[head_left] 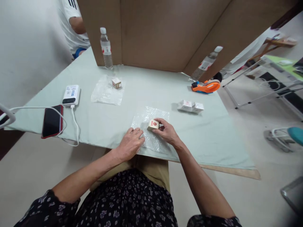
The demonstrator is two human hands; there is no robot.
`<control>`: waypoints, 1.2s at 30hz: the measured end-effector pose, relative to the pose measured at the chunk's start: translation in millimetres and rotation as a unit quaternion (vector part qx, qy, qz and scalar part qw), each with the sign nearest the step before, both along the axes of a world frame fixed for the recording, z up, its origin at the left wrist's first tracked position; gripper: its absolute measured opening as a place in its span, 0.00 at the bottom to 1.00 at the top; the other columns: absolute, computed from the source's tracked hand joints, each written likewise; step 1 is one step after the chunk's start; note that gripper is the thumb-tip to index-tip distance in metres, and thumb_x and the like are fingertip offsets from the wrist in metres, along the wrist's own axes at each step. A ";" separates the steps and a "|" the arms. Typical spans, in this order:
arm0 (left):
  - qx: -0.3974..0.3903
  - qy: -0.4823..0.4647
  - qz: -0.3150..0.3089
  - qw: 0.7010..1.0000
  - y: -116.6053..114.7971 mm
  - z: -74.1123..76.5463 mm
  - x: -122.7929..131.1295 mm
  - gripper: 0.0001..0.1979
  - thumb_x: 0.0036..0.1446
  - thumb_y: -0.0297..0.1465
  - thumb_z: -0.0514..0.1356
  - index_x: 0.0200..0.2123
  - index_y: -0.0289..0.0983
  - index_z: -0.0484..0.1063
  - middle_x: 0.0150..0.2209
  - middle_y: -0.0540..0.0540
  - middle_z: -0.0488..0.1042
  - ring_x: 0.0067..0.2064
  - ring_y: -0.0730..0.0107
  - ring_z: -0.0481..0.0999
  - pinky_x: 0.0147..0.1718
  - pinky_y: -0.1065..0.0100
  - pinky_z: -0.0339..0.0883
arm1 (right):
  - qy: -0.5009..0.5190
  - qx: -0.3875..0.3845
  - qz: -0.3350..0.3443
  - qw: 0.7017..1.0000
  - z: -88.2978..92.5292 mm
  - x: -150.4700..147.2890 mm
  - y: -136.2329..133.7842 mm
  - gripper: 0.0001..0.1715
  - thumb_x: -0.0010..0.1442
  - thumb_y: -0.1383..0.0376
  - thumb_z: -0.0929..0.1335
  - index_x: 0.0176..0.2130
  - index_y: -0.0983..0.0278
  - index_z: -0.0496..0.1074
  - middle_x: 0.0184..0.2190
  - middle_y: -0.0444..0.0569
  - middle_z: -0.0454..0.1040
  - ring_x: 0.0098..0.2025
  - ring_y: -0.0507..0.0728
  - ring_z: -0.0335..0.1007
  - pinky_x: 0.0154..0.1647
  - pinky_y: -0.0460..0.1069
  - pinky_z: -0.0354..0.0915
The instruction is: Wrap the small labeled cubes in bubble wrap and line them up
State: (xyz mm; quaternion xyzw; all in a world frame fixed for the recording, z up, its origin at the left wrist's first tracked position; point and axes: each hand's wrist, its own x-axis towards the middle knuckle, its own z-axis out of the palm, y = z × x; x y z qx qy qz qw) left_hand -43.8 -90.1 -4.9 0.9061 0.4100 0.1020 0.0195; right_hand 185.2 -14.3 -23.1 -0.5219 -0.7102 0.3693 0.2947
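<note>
My right hand grips a small cream box with red print, thumb on the near side and fingers on the far side. Under the box, a clear sheet of bubble wrap lies flat near the table's front edge. The curled fingers of my left hand are closed on the left edge of that sheet; the fingertips are partly hidden. Further off to the left, another small box rests on a second sheet of bubble wrap. Two wrapped boxes sit side by side to the right.
An orange tape dispenser is at the back right. Two water bottles stand against a tall cardboard panel. On the left are a white power bank, its cable and a phone. Behind the panel a person's arm shows.
</note>
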 end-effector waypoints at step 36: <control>-0.076 -0.190 0.015 0.979 12.9 12.0 14.4 0.05 0.62 0.25 0.58 0.33 0.36 0.71 0.35 0.46 0.74 0.40 0.64 0.70 0.42 0.61 0.64 | -0.082 0.096 0.121 0.985 12.1 9.7 -4.2 0.23 0.60 0.62 0.70 0.54 0.59 0.67 0.49 0.53 0.76 0.51 0.63 0.73 0.50 0.60 0.71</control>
